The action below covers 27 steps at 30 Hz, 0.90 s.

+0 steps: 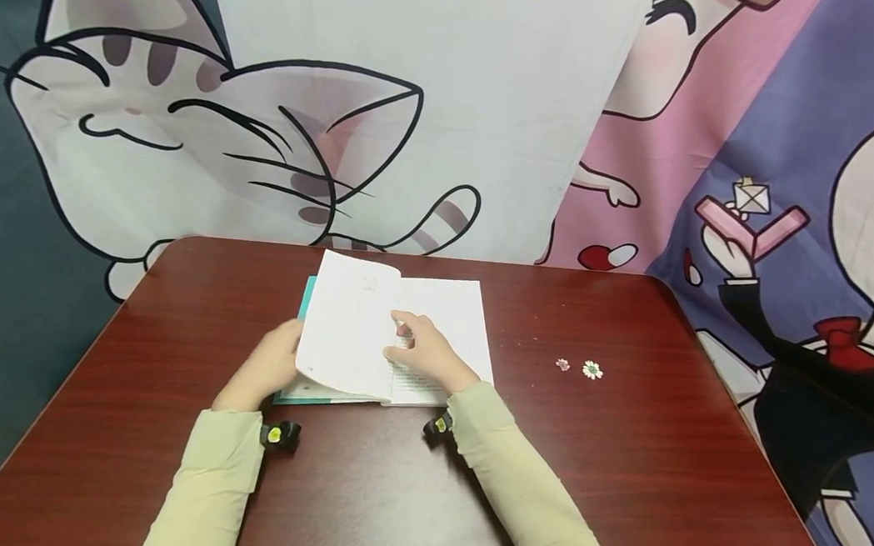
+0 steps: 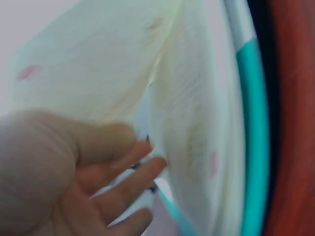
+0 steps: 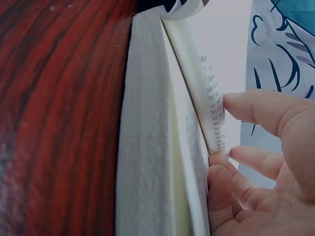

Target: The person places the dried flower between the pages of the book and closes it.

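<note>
An open book (image 1: 442,306) with a teal cover lies on the table. A white leaf (image 1: 350,328) stands raised over its left side, curving up from the middle. My left hand (image 1: 277,358) is at the left edge, its fingertips hidden behind that leaf; in the left wrist view its thumb and loosely bent fingers are between the parted pages. My right hand (image 1: 427,349) is over the right page near the fold, thumb and forefinger apart. In the right wrist view, fingertips (image 3: 231,103) of that hand are right at the raised, printed leaf.
Right of the book, a small white flower (image 1: 591,370) and a smaller pinkish flower (image 1: 562,365) lie on the brown wooden table (image 1: 628,453). Behind the table hangs a cloth (image 1: 510,118) printed with cartoon figures.
</note>
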Available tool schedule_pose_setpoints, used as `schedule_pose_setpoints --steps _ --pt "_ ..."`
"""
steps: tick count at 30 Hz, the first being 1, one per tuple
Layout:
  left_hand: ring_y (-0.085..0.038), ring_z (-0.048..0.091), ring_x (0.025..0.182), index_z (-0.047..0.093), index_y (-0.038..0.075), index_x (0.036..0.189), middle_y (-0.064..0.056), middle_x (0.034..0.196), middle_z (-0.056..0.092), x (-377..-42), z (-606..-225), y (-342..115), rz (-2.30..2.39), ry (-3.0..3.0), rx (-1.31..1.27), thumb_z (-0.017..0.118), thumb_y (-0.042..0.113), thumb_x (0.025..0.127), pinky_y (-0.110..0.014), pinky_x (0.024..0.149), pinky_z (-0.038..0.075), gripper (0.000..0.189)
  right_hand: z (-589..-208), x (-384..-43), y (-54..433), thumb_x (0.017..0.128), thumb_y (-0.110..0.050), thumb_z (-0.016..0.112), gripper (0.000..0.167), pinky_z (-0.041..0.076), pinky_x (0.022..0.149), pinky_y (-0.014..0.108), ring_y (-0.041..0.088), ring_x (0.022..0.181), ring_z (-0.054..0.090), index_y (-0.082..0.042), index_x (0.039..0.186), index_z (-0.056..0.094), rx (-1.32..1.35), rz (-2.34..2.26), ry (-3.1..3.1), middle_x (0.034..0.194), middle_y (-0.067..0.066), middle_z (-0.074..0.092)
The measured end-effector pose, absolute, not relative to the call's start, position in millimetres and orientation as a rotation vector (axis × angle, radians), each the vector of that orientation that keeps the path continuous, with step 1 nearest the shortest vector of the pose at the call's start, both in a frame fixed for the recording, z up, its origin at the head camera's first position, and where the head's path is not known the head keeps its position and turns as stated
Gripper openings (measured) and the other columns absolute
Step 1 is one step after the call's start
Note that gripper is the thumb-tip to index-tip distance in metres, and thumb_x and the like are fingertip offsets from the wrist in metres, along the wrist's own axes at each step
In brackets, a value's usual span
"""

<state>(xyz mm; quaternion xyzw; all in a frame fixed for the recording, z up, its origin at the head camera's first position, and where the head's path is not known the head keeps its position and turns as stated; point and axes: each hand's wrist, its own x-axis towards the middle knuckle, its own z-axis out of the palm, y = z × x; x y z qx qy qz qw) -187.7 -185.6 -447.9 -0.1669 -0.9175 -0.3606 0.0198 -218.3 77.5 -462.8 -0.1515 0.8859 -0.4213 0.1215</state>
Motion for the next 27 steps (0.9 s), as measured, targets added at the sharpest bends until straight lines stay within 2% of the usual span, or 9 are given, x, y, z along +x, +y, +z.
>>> schedule_pose_setpoints --steps 2,4,6,10,15,19,27 --pt "-0.046 0.055 0.124 0.055 -0.007 0.139 -0.03 0.136 0.055 -186 -440 -187 -1.093 -2.81 -0.397 0.049 0.004 0.104 -0.061 0.103 0.043 0.037 -461 -218 77 0.093 -0.022 0.071 0.068 0.048 0.092 0.04 0.021 0.101 0.054 -0.013 0.154 0.043 -0.433 -1.227 2.584 0.116 0.006 0.054" --pt "-0.046 0.049 0.131 0.049 -0.006 0.145 -0.029 0.143 0.049 -184 -431 -184 -1.112 -2.754 -0.308 0.041 0.002 0.106 -0.061 0.106 0.04 0.041 -460 -217 78 0.093 -0.021 0.072 0.068 0.048 0.094 0.041 0.021 0.102 0.054 -0.013 0.154 0.043 -0.424 -1.23 2.581 0.114 0.005 0.054" --pt "-0.043 0.048 0.133 0.048 -0.003 0.147 -0.026 0.146 0.048 -183 -425 -178 -1.116 -2.698 -0.296 0.04 0.004 0.106 -0.06 0.107 0.039 0.043 -458 -217 78 0.093 -0.021 0.072 0.068 0.047 0.094 0.042 0.022 0.101 0.054 -0.012 0.154 0.043 -0.419 -1.236 2.58 0.111 0.005 0.054" --pt "-0.04 0.04 0.142 0.044 0.0 0.151 -0.021 0.154 0.042 -184 -422 -160 -1.049 -2.715 -0.504 0.05 0.012 0.106 -0.059 0.113 0.033 0.047 -458 -217 77 0.093 -0.021 0.073 0.068 0.047 0.093 0.042 0.022 0.099 0.053 -0.012 0.153 0.044 -0.414 -1.245 2.579 0.109 0.005 0.055" --pt "-0.042 0.027 0.149 0.027 0.002 0.159 -0.021 0.164 0.026 -190 -438 -142 -0.938 -2.912 -0.751 0.058 0.028 0.104 -0.063 0.117 0.024 0.069 -460 -219 77 0.093 -0.021 0.073 0.067 0.048 0.092 0.041 0.021 0.099 0.054 -0.012 0.153 0.044 -0.424 -1.231 2.587 0.11 0.006 0.057" --pt "-0.045 0.023 0.15 0.023 0.002 0.16 -0.021 0.165 0.023 -189 -449 -136 -0.894 -3.024 -0.781 0.066 0.038 0.099 -0.071 0.113 0.02 0.083 -462 -219 76 0.094 -0.021 0.073 0.066 0.047 0.092 0.04 0.019 0.098 0.054 -0.012 0.153 0.044 -0.446 -1.21 2.6 0.11 0.005 0.058" --pt "-0.048 0.017 0.151 0.024 0.003 0.16 -0.021 0.166 0.02 -185 -453 -132 -0.792 -3.182 -0.738 0.071 0.049 0.092 -0.075 0.11 0.02 0.095 -463 -220 78 0.092 -0.019 0.072 0.066 0.045 0.09 0.037 0.017 0.094 0.051 -0.01 0.152 0.045 -0.474 -1.223 2.612 0.108 0.005 0.057"
